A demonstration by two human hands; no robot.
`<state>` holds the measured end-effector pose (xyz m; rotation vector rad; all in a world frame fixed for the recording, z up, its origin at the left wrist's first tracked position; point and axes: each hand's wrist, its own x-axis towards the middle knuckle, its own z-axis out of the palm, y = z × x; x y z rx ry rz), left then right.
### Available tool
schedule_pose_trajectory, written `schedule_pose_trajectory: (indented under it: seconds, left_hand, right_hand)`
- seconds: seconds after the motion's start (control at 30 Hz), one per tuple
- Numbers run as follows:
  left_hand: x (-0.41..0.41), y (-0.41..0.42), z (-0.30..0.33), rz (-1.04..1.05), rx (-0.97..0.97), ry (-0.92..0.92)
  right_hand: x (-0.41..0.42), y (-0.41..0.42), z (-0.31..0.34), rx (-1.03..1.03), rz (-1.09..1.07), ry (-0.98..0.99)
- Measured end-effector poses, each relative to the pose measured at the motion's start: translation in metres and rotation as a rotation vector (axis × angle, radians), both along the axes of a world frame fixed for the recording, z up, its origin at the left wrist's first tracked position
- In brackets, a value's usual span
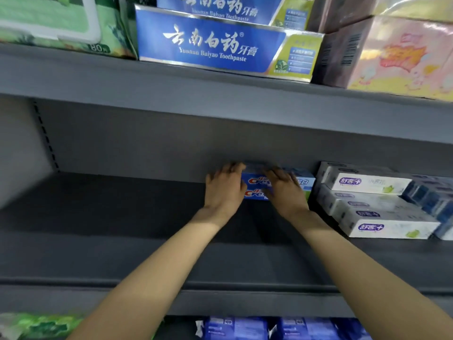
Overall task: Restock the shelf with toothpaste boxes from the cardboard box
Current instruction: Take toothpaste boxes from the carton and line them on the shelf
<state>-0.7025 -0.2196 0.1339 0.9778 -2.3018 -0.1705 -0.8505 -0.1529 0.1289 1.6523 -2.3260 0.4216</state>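
Both hands reach deep into the middle shelf [122,217] and meet at a small stack of blue Crest boxes [255,190] standing against the back wall. The left hand [224,190] lies at the stack's left end, fingers curled over its top corner, so its grip is on the boxes. The right hand [284,190] lies flat across the front and top of the stack, fingers fairly straight and pressing rather than clenched; its grip is released. The stack shows two fronts, one above the other, with a lighter blue end [304,181] showing past the right hand. Just right of it sits a pile of white boxes [382,217] with purple logos, stepped towards the front edge, and darker blue packs [431,200] beyond them. On the shelf above stand large blue Yunnan Baiyao boxes [220,45], with a green wipes pack [61,23] to their left and a pink pack [402,55] to their right. Below the front lip, blue packs [245,328] and a green pack [41,326] show on the lower shelf.
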Motion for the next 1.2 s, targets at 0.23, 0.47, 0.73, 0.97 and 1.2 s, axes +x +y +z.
schedule_pose_trajectory:
  seconds: [0.23,0.47,0.73,0.97,1.2]
  left_hand:
    - [0.037,0.042,0.0,0.044,-0.06,-0.234]
    - [0.115,0.121,-0.011,0.042,-0.061,-0.142]
    - [0.251,0.202,-0.046,0.11,0.118,0.004]
    - [0.389,0.222,-0.086,0.255,0.284,-0.113]
    - [0.526,0.203,-0.139,0.394,0.475,-0.273]
  right_hand:
    - [0.066,0.053,0.009,-0.109,0.023,-0.217]
    - [0.138,0.132,0.0,-0.121,0.099,-0.248]
    - [0.267,0.19,-0.031,-0.008,0.222,-0.4]
    - [0.398,0.195,-0.076,0.196,0.364,-0.535]
    - [0.544,0.186,-0.14,0.425,0.467,-0.596]
